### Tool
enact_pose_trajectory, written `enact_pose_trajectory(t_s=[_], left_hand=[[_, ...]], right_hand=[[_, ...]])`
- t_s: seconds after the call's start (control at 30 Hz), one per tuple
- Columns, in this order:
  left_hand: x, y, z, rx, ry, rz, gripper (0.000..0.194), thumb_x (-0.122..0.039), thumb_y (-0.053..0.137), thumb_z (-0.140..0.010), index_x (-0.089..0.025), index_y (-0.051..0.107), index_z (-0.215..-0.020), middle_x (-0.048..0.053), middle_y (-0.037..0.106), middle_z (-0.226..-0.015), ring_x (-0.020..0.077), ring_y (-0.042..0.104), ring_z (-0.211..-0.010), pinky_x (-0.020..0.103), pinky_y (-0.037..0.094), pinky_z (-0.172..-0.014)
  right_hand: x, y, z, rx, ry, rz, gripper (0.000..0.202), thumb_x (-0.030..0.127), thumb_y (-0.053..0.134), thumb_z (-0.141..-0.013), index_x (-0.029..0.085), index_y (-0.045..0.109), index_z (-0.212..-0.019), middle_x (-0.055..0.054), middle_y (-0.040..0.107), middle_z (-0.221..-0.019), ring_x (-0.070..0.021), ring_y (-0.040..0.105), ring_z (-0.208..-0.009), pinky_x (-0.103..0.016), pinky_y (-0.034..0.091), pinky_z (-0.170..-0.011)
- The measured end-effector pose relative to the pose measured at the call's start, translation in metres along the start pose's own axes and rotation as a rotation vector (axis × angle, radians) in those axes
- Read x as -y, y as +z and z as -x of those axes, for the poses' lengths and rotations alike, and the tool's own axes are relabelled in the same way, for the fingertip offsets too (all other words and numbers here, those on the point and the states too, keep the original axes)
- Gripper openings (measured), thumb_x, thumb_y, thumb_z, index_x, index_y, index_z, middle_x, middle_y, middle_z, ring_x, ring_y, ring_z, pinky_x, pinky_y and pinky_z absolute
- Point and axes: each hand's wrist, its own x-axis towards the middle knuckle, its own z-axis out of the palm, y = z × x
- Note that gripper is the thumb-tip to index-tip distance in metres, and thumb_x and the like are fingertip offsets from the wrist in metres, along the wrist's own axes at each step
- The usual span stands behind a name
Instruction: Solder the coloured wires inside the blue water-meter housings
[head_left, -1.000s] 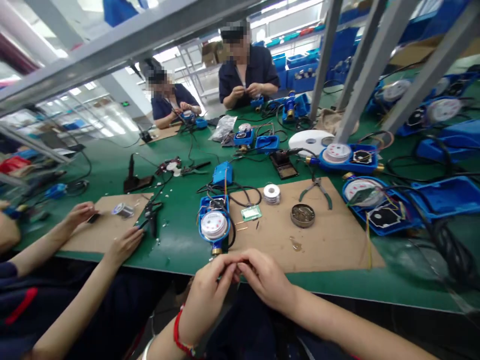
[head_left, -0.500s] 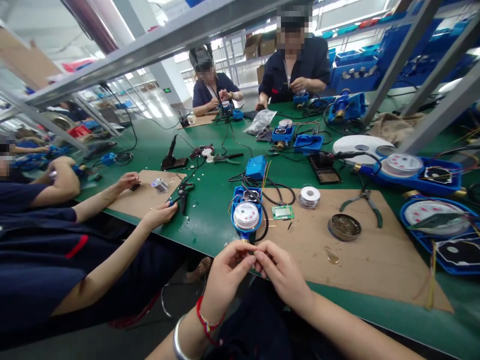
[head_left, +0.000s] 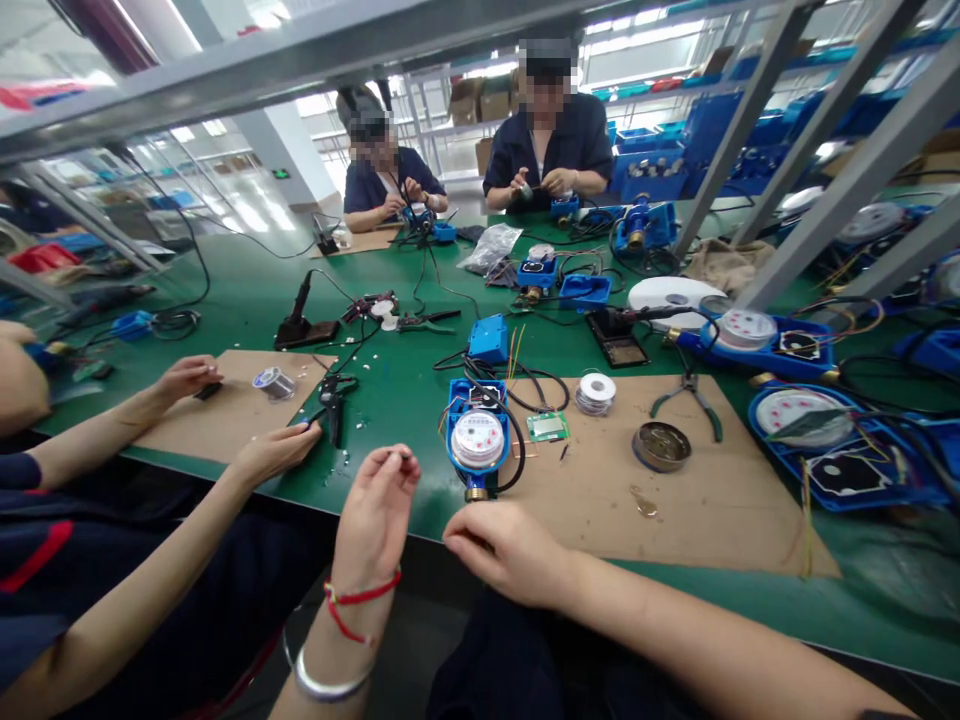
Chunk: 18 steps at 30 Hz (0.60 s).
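My left hand [head_left: 379, 510], with a red cord and a silver bangle at the wrist, is raised by the table edge. Its fingertips pinch a tiny dark piece, too small to name. My right hand [head_left: 514, 550] is closed beside it, just over the near edge; whatever its fingers hold is hidden. Straight ahead of the hands stands a blue water meter [head_left: 478, 440] with a round white dial and a black cable. Beside the meter, a small green circuit board with a display [head_left: 548, 427] lies on a cardboard sheet [head_left: 720, 510].
On the cardboard are a solder spool [head_left: 596, 393], a round tin [head_left: 660, 446] and pliers [head_left: 688, 400]. More meters [head_left: 806, 430] crowd the right side. At left, a co-worker's hand [head_left: 277, 450] is near a black tool [head_left: 335, 405]. Slanting metal posts [head_left: 739, 130] rise at right.
My hands, fingertips together before, have come apart. The left moved left and up with the tiny piece, while the right closed and turned palm down. The whole view shifted slightly.
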Motion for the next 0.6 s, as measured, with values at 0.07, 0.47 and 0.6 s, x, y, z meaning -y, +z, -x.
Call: enact_pose_trajectory(t_s=[0.07,0.47,0.6], left_hand=[[-0.006,0.003,-0.027,-0.048,-0.067,0.098,0.006,-0.009,0.064,-0.080,-0.014,0.062,-0.077,0.004,0.068,-0.086,0.0117,0.066,-0.080,0.023,0.055,-0.075],[-0.014,0.109,-0.122,0.178,-0.019,-0.240,0.014,-0.008,0.044,-0.091,-0.014,0.054,-0.083,0.002,0.065,-0.074,0.0069,0.064,-0.070,0.019,0.053,-0.071],[0.007,0.136,-0.075,0.466,0.051,-0.588,0.005,-0.019,0.061,-0.084,-0.017,0.059,-0.089,0.001,0.066,-0.079,0.0123,0.062,-0.073,0.026,0.051,-0.072]], right_hand=[[-0.008,0.006,0.009,0.165,-0.124,0.116,0.024,0.029,0.043,-0.097,0.015,0.063,-0.091,-0.007,0.069,-0.083,-0.0137,0.063,-0.075,-0.022,0.044,-0.066],[-0.039,0.020,0.024,0.399,-0.209,0.278,0.026,0.032,0.045,-0.094,0.017,0.065,-0.086,-0.005,0.072,-0.080,-0.0137,0.066,-0.069,-0.023,0.040,-0.057],[-0.041,0.022,0.023,0.378,-0.153,0.222,0.026,0.034,0.046,-0.093,0.018,0.066,-0.087,-0.004,0.073,-0.083,-0.0140,0.066,-0.070,-0.024,0.040,-0.055]])
